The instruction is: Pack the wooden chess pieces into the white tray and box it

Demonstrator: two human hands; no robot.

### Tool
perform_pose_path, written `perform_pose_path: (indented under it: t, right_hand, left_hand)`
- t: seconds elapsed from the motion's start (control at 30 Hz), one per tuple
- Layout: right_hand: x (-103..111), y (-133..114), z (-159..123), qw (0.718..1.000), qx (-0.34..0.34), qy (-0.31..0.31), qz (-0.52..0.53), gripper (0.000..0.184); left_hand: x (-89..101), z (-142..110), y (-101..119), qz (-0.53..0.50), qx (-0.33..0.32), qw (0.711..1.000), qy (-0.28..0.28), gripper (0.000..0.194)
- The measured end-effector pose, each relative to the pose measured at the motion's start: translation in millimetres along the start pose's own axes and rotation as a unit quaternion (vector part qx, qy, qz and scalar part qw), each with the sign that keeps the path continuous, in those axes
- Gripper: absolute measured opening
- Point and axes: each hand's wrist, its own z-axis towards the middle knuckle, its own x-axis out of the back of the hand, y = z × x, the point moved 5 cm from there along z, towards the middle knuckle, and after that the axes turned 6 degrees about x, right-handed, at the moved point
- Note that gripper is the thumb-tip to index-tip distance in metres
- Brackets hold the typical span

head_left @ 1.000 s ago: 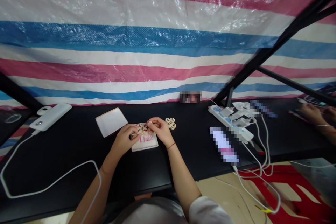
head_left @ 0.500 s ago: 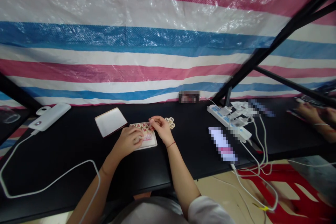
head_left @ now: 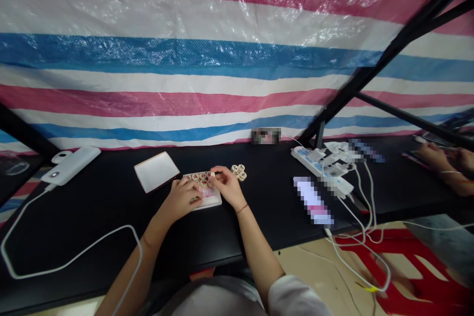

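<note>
A shallow white box (head_left: 213, 202) lies on the black table, with rows of round xiangqi pieces (head_left: 203, 182) marked in red along its far side. Pink lines show on its near part. My left hand (head_left: 181, 198) rests over the box's left side, fingers curled round what looks like a dark-marked xiangqi piece, mostly hidden. At the right end of the box, my right hand (head_left: 226, 186) pinches a pale piece at the rim between thumb and fingertips. Several loose xiangqi pieces (head_left: 239, 172) with dark marks lie just beyond my right hand.
An open white box lid (head_left: 157, 172) lies at the left. Further left is a white device (head_left: 72, 165) with a cable. To the right are a phone (head_left: 313, 201), a power strip (head_left: 322, 170) with tangled cables, and another person's hands (head_left: 437, 158). A red stool (head_left: 403, 276) stands below.
My right hand has lowered slightly, its fingertips coming down onto the box's far right corner. My left hand has stayed nearly in place, its fingers shifting a little over the box.
</note>
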Motion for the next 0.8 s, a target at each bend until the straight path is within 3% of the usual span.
perform_pose_path:
  t: [0.1,0.23,0.47,0.8]
  right_hand:
    - [-3.3,-16.7,-13.0,0.992,0.062,-0.049,-0.098,0.018]
    - [-18.5,-29.3,-27.8,0.953,0.1,-0.142,-0.249,0.024]
    - [-46.6,-20.4,-29.6,0.891,0.115,-0.231,-0.373,0.015]
    - [-55.1,-16.9,-21.3,0.814,0.093,-0.277,-0.502,0.018]
  left_hand:
    - [6.9,-1.9,-6.7,-0.017,0.012,0.999,0.026,0.011]
    - [19.1,-4.5,-18.1,-0.046,0.033,0.996,0.062,0.013]
    - [18.0,-7.2,-23.5,-0.041,0.065,0.996,0.036,0.012]
    - [14.4,-7.9,-27.0,-0.042,0.108,0.993,-0.006,0.02]
